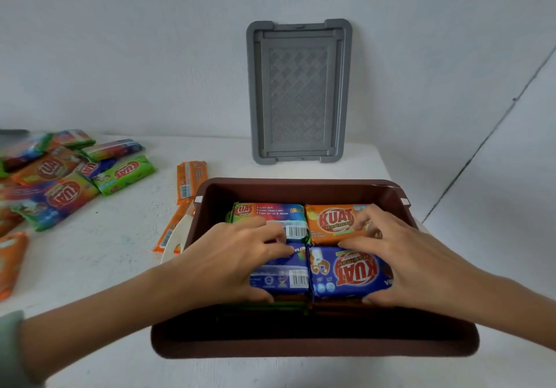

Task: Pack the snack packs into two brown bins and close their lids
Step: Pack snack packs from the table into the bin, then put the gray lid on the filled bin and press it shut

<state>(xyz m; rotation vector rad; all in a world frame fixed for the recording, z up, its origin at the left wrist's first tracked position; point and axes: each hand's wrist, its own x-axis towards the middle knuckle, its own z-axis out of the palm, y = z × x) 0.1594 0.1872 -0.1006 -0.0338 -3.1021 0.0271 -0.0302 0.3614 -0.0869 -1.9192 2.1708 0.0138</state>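
The left hand (231, 255) has its fingers (272, 246) curled over the far edge of a blue barcode-side pack (282, 279), thumb at the near edge, clamping it. The right hand (403, 255) grips the blue KUAT pack (346, 273) the same way. Both packs touch side by side atop stacked packs inside the brown bin (301, 342), against an orange KUAT pack (331, 222) and a multicoloured pack (270, 210) behind.

This looks like seating the top layer. Next comes releasing, then either fetching from the loose packs (60, 177) on the bench (105, 252) or taking the grey lid (298, 92) leaning on the wall. No second bin shows.
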